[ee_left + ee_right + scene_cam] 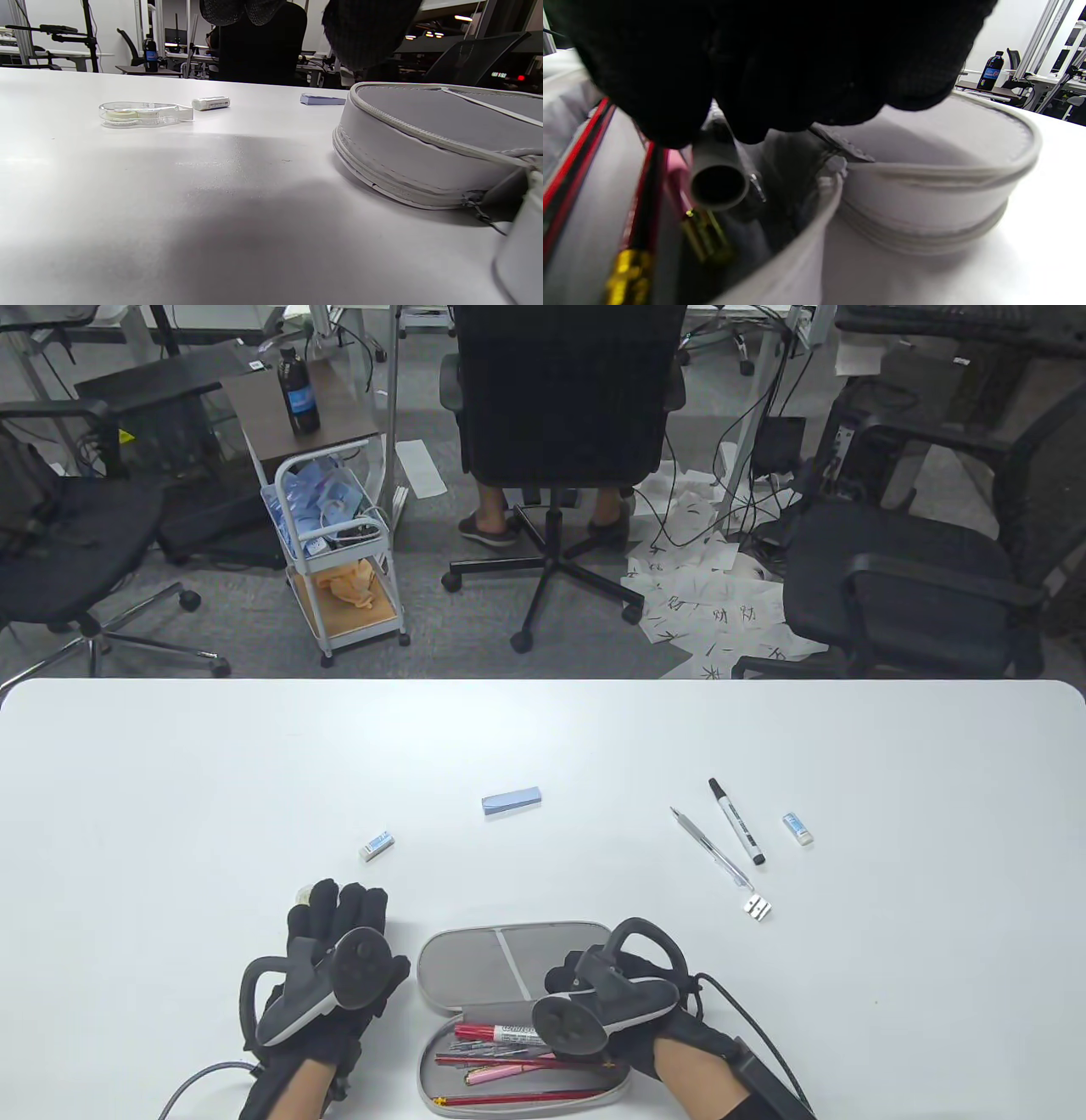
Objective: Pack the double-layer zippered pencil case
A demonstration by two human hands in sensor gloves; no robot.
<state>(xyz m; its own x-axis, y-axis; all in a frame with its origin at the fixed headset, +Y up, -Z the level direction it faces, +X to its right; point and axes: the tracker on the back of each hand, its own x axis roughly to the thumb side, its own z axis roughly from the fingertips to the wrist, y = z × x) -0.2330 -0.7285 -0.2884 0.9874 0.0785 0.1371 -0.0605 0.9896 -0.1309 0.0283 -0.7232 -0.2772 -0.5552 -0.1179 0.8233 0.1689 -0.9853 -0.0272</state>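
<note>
Pens (509, 1052) loading into pencil case (509, 959); right fingers (670, 84) grasp grey pen (717, 178), left hand (331, 976) lies released. Next: seat it flat.

We see bare table (212, 780) stretching wide across the far left. The open case (509, 967) blocks the near centre, its lower half crowded with pens (509, 1052). An eraser (376, 844) and blue block (512, 800) dot the middle; marker (736, 820), pencil (711, 848) and sharpener (758, 907) cluster right.

Our left hand (327, 959) lies flat, fingers spread; our right hand (624, 997) curls its fingers (746, 80) downward, gripping
</note>
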